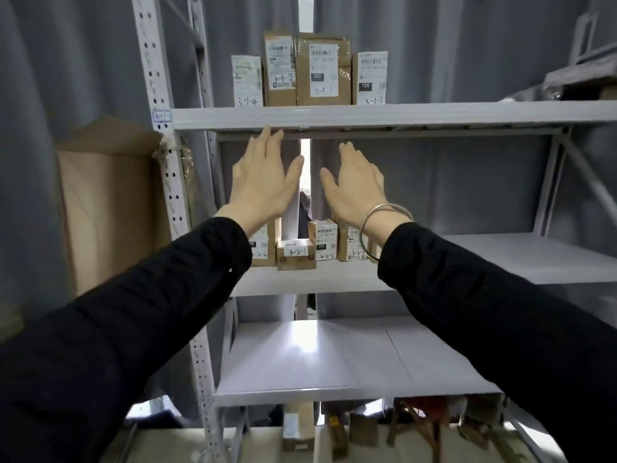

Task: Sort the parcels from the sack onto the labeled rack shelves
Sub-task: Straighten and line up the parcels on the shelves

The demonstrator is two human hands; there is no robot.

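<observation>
The left grip (263,182) and right grip (355,190) were spread, holding nothing; parcels (296,254) stood labels-outward on the middle shelf (300,282), likely for matching codes.

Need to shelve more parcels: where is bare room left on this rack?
The third shelf is bare as far as it shows. The middle shelf is free right of its parcel cluster. The top shelf has room between the 3-1-3 parcel and the clutter at far right. Crowded: the left-centre of those two shelves.
</observation>
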